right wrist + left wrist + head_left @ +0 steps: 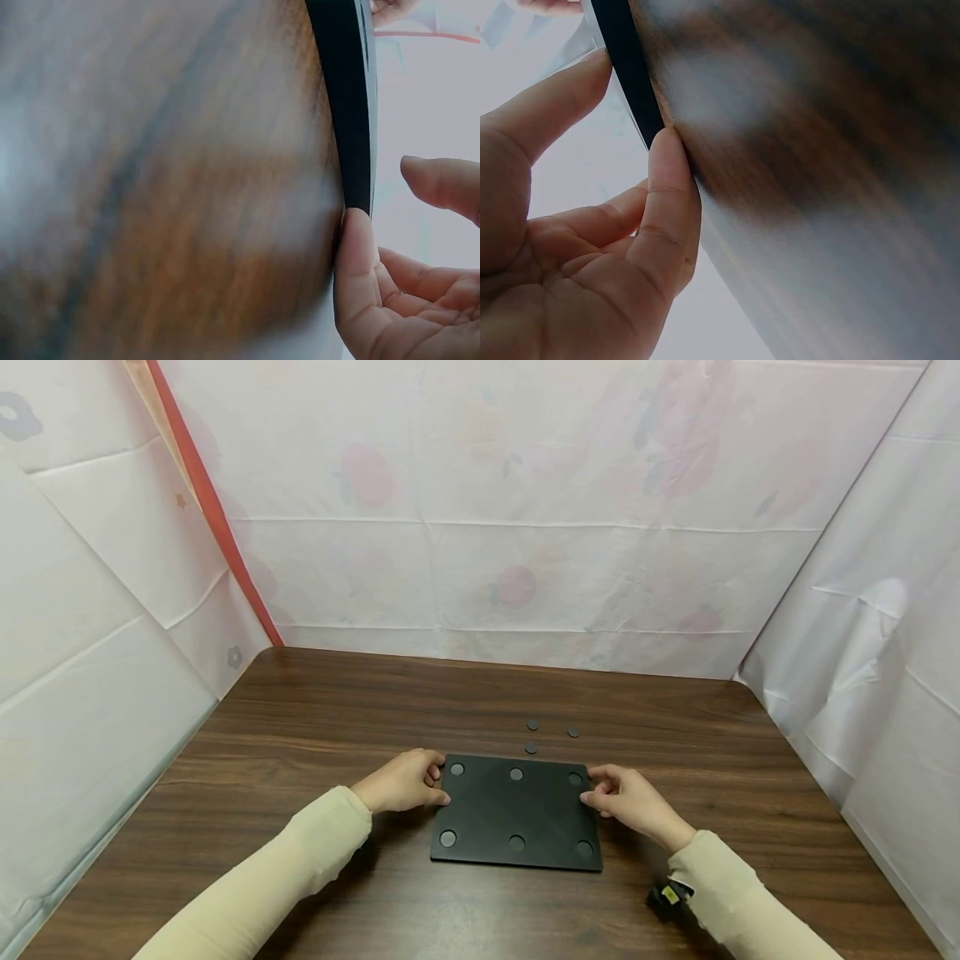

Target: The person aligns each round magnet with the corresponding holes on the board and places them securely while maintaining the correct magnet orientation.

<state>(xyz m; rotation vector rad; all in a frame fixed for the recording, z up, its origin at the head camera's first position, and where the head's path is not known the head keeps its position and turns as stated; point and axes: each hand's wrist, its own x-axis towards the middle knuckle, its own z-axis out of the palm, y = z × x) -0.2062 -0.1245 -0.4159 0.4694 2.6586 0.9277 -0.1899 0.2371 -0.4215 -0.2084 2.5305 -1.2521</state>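
Observation:
A flat black rectangular board [517,810] lies on the wooden table, with several round recesses along its far and near edges. Three of these circles look lighter grey, the others darker. At the board's left edge is my left hand [405,781]; its thumb meets the top face and a fingertip presses the side, as the left wrist view shows. My right hand [633,802] is at the opposite edge. In the right wrist view one of its fingertips touches the board's side [349,112], while the thumb stands off the surface.
Three small dark discs [531,748] lie just beyond the board's far edge. A black device with a yellow label [663,897] sits at the right sleeve's cuff. White patterned cloth [480,527] hangs behind the brown table [337,710] and along both sides.

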